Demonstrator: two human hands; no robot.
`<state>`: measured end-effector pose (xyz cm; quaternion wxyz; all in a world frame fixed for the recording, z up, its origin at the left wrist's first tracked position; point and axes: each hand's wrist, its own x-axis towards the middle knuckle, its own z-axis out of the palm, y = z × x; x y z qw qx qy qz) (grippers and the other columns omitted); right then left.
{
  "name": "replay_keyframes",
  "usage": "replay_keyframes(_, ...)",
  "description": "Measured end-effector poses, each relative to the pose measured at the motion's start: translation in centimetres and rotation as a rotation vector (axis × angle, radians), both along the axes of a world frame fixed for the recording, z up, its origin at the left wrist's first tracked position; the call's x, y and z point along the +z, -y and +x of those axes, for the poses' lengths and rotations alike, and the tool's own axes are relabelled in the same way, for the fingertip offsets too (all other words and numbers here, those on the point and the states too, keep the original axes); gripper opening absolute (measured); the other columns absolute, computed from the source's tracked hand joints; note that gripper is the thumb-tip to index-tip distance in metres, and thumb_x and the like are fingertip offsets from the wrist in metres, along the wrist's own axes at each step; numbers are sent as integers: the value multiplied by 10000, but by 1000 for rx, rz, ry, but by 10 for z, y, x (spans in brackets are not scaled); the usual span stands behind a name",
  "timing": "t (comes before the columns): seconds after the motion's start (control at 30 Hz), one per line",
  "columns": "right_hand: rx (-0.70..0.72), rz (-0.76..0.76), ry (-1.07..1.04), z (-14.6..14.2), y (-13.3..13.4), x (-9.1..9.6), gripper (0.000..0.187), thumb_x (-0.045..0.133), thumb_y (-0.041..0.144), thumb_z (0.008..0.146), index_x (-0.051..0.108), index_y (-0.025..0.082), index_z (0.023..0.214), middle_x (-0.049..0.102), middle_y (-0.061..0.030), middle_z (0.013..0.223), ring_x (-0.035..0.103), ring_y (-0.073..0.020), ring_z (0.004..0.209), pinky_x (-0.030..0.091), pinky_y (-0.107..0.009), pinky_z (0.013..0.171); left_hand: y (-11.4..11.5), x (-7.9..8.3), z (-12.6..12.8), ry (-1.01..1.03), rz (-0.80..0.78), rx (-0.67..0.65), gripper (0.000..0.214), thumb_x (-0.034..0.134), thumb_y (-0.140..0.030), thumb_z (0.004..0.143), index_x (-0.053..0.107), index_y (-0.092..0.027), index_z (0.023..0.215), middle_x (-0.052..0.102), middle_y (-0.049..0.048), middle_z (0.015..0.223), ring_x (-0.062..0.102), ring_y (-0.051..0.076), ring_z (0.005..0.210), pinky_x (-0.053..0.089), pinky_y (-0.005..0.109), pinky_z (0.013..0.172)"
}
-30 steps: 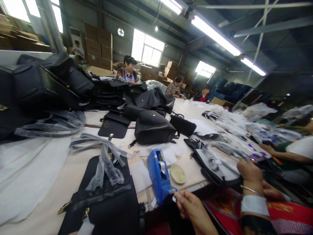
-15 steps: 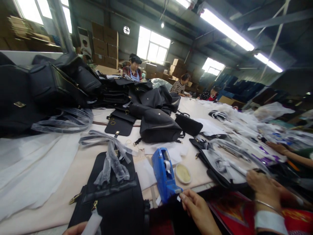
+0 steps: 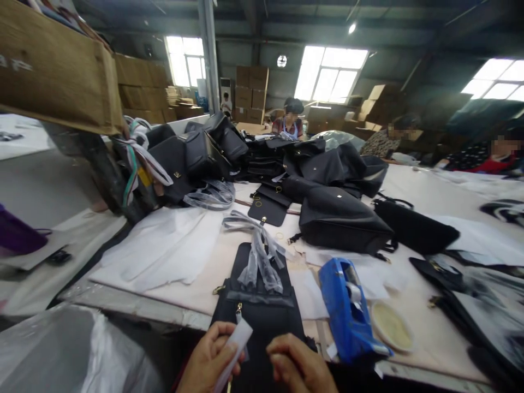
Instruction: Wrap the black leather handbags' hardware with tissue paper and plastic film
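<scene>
White strip (image 3: 238,345): it is held in the left hand (image 3: 209,357), pinched between thumb and fingers. It is thin, flat and papery, and it is tilted up toward the bag's zip.
Black bag (image 3: 262,322): it is laid flat at the near edge of the table (image 3: 204,273), right in front of both hands. It looks soft and dark, with a small gold zip pull (image 3: 238,311) just by the top of the strip.
Right hand (image 3: 298,364): it is curled, with the fingers bent, just beside the left hand and over the bag. Whether anything is pinched in it cannot be told.
Doing it well: the strip is likely best kept flat and gripped close to its end, so it is not bent or twisted. The bag is best kept from sliding under the hands.
Clear wrap (image 3: 258,261): a crinkly bundle is laid on the far end of the bag.
Blue tape holder (image 3: 347,308): it is stood just right of the bag, by the table's near edge, with a round dish (image 3: 391,326) beside it.
Far side: more black bags (image 3: 331,215) are piled toward the middle of the table.
</scene>
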<state>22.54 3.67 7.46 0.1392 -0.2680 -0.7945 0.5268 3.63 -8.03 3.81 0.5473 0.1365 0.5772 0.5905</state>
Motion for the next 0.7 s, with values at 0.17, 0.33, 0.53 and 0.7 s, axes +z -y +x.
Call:
replay_keyframes(0.17, 106, 275, -26, -54, 7, 2, 163, 441, 186, 906, 589, 226, 853, 619, -15, 765, 568, -167, 733, 390, -251, 666, 6, -6, 2, -2, 65, -31, 432, 733, -483, 741, 563, -165, 979, 698, 50, 733, 562, 111, 530, 379, 214, 505)
replay_keyframes(0.33, 92, 249, 91, -58, 3, 3, 369, 483, 100, 818, 529, 250, 1151, 631, 0, 806, 599, -176, 741, 392, -255, 656, 11, -2, 8, -76, 129, -3, 359, 718, -444, 766, 591, -169, 959, 690, 57, 785, 579, 145, 656, 439, 239, 575)
replay_keyframes(0.53, -65, -95, -25, -64, 11, -22, 283, 518, 261, 873, 468, 214, 1148, 578, 49, 639, 579, -145, 588, 407, -228, 585, 15, 5, -4, 41, 185, -62, 367, 692, -461, 794, 572, -166, 975, 685, 55, 747, 575, 112, 569, 413, 206, 523)
replay_keyframes(0.7, -78, -330, -199, -81, 29, -53, 438, 426, 596, 907, 488, 210, 1104, 597, 16, 623, 511, -134, 494, 361, -212, 462, 17, 14, -17, 363, 225, -21, 343, 719, -393, 793, 574, -137, 969, 642, 34, 698, 529, 54, 498, 375, 158, 492)
